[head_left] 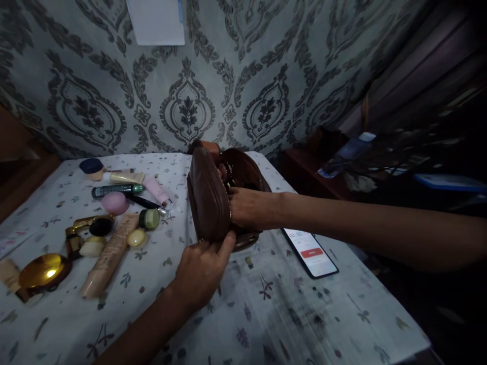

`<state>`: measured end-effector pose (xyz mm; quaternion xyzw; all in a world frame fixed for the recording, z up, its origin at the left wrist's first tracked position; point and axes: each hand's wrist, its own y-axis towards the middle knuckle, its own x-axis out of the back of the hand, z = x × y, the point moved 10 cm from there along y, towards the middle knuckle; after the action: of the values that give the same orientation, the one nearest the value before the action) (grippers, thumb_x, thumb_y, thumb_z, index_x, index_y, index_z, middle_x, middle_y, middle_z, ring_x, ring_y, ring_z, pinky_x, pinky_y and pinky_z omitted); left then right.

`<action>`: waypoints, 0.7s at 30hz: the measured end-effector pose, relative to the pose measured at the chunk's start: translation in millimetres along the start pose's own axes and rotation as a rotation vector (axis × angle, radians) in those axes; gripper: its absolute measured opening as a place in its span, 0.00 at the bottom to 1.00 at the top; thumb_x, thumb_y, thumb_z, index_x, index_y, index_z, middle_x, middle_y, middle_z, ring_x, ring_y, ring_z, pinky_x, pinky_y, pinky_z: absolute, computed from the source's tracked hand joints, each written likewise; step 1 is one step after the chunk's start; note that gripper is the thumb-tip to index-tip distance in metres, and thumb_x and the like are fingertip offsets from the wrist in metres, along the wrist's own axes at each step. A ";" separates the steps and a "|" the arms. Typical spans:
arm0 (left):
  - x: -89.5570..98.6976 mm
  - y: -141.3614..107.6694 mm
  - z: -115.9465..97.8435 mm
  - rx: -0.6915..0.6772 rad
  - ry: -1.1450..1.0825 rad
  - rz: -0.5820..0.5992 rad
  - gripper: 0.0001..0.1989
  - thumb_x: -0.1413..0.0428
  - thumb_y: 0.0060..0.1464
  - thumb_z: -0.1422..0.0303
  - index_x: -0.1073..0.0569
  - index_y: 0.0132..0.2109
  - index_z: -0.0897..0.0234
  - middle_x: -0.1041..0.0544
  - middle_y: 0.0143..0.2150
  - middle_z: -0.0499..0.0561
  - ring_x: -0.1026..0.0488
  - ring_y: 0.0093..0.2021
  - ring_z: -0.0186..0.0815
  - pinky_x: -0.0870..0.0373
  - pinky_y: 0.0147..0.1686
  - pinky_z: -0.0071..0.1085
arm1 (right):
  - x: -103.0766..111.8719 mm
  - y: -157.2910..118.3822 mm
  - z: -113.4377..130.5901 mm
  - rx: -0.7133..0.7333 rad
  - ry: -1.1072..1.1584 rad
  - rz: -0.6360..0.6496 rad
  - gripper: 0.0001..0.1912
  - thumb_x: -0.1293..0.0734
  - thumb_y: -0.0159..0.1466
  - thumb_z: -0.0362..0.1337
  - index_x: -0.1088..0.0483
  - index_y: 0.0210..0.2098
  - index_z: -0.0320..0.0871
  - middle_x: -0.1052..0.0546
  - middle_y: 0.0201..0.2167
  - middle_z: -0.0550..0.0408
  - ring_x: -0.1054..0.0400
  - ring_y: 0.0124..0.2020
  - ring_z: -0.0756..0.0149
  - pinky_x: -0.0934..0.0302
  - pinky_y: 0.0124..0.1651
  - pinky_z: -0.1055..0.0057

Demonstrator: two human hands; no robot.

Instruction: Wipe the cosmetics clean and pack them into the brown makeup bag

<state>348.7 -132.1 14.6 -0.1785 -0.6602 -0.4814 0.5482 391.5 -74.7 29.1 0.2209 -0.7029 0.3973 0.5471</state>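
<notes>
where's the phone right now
In the head view, the smartphone lies face up on the patterned tablecloth, right of the brown bag, its far end hidden by the right forearm.

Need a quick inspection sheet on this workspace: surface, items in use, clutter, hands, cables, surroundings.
Surface: white tablecloth with a leaf print, shadowed toward the near right.
Items in use: brown bag, unzipped; its contents are mostly hidden.
Clutter: cosmetics left of the bag, including a beige tube, a gold case and a pink oval item; lit phone to the right, partly behind the forearm.
Hands: left hand grips the bag's near end; right hand reaches into the opening, fingers hidden.
Cables: nothing seen; right side too dark and blurred to rule out.
Surroundings: patterned wall covering behind, bottle off to the right.
</notes>
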 end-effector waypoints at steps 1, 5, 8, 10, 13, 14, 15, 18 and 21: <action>-2.0 -0.4 0.2 0.000 -0.001 0.024 0.19 0.46 0.59 0.76 0.30 0.58 0.61 0.23 0.25 0.46 0.23 0.25 0.35 0.28 0.24 0.26 | -1.0 0.3 1.8 0.007 -0.010 0.018 0.09 0.37 0.64 0.28 0.26 0.40 0.39 0.22 0.40 0.46 0.31 0.45 0.59 0.44 0.53 0.60; -13.6 -1.0 -1.3 0.015 -0.026 0.219 0.26 0.48 0.59 0.78 0.34 0.63 0.60 0.21 0.28 0.49 0.20 0.29 0.37 0.25 0.28 0.27 | -8.1 -0.1 5.2 0.003 -0.029 0.108 0.10 0.36 0.63 0.28 0.26 0.43 0.38 0.21 0.42 0.45 0.30 0.46 0.58 0.44 0.53 0.59; -17.0 1.8 -1.1 0.079 -0.052 0.412 0.28 0.47 0.58 0.78 0.38 0.65 0.62 0.20 0.29 0.52 0.20 0.29 0.40 0.24 0.30 0.31 | -13.2 -4.2 0.2 -0.050 -0.042 0.168 0.10 0.36 0.62 0.27 0.25 0.41 0.38 0.21 0.41 0.44 0.30 0.46 0.57 0.43 0.51 0.60; -11.2 8.6 -1.5 0.110 -0.070 0.494 0.26 0.48 0.58 0.77 0.37 0.64 0.66 0.20 0.28 0.53 0.19 0.29 0.42 0.24 0.30 0.33 | -12.7 -7.8 -4.9 -0.092 -0.058 0.175 0.09 0.36 0.63 0.29 0.24 0.40 0.38 0.21 0.43 0.44 0.30 0.48 0.57 0.43 0.49 0.61; 0.6 23.1 -4.0 0.104 -0.113 0.555 0.20 0.49 0.61 0.74 0.33 0.59 0.71 0.20 0.29 0.57 0.19 0.31 0.45 0.23 0.31 0.35 | -8.1 -12.2 -12.5 -0.159 -0.113 0.166 0.09 0.34 0.62 0.30 0.25 0.42 0.38 0.22 0.46 0.43 0.32 0.51 0.54 0.44 0.48 0.61; 2.4 26.9 -5.1 0.092 -0.129 0.573 0.19 0.49 0.61 0.73 0.32 0.58 0.72 0.19 0.30 0.58 0.19 0.32 0.46 0.23 0.32 0.36 | -6.2 -13.4 -15.1 -0.187 -0.135 0.167 0.10 0.33 0.61 0.31 0.25 0.42 0.38 0.23 0.47 0.42 0.32 0.51 0.53 0.44 0.47 0.61; 3.1 29.6 -6.0 0.078 -0.143 0.588 0.18 0.49 0.61 0.73 0.31 0.57 0.73 0.19 0.31 0.59 0.19 0.33 0.46 0.23 0.32 0.36 | -4.2 -14.5 -18.1 -0.224 -0.156 0.168 0.11 0.33 0.61 0.31 0.25 0.43 0.37 0.23 0.47 0.42 0.32 0.50 0.53 0.44 0.47 0.61; 0.7 32.5 -4.6 0.074 -0.133 0.586 0.19 0.49 0.62 0.72 0.32 0.58 0.74 0.19 0.32 0.61 0.19 0.33 0.46 0.24 0.32 0.37 | 1.0 -17.9 -24.4 -0.327 -0.169 0.190 0.12 0.33 0.61 0.31 0.25 0.45 0.36 0.22 0.46 0.42 0.31 0.50 0.52 0.44 0.46 0.61; -3.9 32.4 -2.6 0.092 -0.115 0.575 0.20 0.48 0.62 0.72 0.33 0.60 0.72 0.18 0.33 0.61 0.19 0.33 0.45 0.24 0.31 0.35 | 3.0 -20.6 -25.0 -0.365 -0.139 0.237 0.11 0.32 0.61 0.32 0.24 0.42 0.38 0.21 0.45 0.44 0.31 0.51 0.52 0.45 0.47 0.61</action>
<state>376.1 -117.8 25.2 -0.3601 -0.6337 -0.2648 0.6314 420.8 -66.4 40.6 0.0610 -0.8200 0.3088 0.4780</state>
